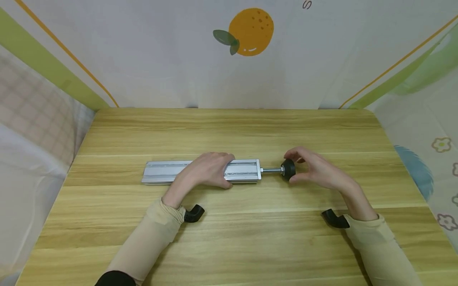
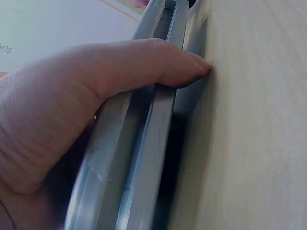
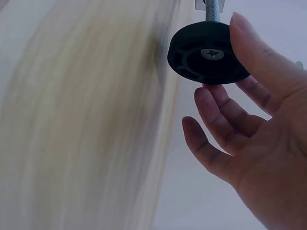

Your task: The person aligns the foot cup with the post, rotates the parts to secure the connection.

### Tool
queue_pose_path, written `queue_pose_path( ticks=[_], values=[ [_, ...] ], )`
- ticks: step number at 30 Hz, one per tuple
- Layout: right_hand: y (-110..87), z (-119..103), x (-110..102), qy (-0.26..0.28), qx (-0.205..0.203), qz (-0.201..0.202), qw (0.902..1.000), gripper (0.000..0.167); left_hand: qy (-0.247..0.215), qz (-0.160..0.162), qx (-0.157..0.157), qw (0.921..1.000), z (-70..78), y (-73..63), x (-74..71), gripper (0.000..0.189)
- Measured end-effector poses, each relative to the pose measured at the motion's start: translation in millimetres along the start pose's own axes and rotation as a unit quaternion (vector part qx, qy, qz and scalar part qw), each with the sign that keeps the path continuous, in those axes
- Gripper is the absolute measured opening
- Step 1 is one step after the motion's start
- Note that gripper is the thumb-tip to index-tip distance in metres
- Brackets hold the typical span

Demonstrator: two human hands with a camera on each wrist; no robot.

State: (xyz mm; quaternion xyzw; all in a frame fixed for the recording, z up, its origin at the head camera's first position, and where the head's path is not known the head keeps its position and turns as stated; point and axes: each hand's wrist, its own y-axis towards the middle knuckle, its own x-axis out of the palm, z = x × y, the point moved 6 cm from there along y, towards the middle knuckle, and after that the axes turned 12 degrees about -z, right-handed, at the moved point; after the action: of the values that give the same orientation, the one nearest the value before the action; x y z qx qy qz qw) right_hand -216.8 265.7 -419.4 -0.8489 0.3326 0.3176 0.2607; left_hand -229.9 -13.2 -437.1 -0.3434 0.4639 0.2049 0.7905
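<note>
An aluminium profile [image 1: 241, 170] lies lengthwise on the wooden table, a threaded rod [image 1: 272, 170] sticking out of its right end. On the rod's tip sits a round black levelling foot [image 1: 288, 169]; the right wrist view shows its hollow underside and a cross-head screw [image 3: 212, 53]. My left hand [image 1: 205, 170] grips the profile from above, thumb [image 2: 177, 64] down along the near side, the other fingers hidden behind it. With thumb and fingers at its rim, my right hand [image 1: 316, 169] holds the foot; the lower fingers stay apart from it.
The wooden table [image 1: 250, 238] reaches back to a pale cloth [image 1: 161, 59] printed with an orange. More patterned cloth [image 1: 440, 167] hangs at the right, and checked cloth [image 1: 32, 103] at the left. Black curved pieces [image 1: 194, 213] stick out from both sleeve cuffs.
</note>
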Motion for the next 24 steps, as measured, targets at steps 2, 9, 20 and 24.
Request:
queue_pose_path(
  ticks=[2, 9, 20, 24],
  values=[
    [-0.3, 0.5, -0.2, 0.001, 0.003, -0.004, 1.0000, 0.061, -0.001, 0.002, 0.000, 1.0000, 0.1, -0.1, -0.1, 0.055],
    [-2.9, 1.8, -0.5, -0.010, 0.013, -0.014, 0.9998, 0.047, -0.006, 0.002, -0.002, 1.0000, 0.5, -1.3, -0.9, 0.054],
    [-3.4, 0.8, 0.3, 0.001, 0.020, -0.026, 0.9995, 0.046, -0.010, 0.001, -0.001, 1.0000, 0.0, -2.2, -0.7, 0.057],
    [-2.2, 0.2, 1.0, 0.005, 0.010, -0.017, 0.9998, 0.064, -0.010, 0.004, 0.002, 0.9999, 0.5, -2.4, -1.5, 0.055]
  ],
)
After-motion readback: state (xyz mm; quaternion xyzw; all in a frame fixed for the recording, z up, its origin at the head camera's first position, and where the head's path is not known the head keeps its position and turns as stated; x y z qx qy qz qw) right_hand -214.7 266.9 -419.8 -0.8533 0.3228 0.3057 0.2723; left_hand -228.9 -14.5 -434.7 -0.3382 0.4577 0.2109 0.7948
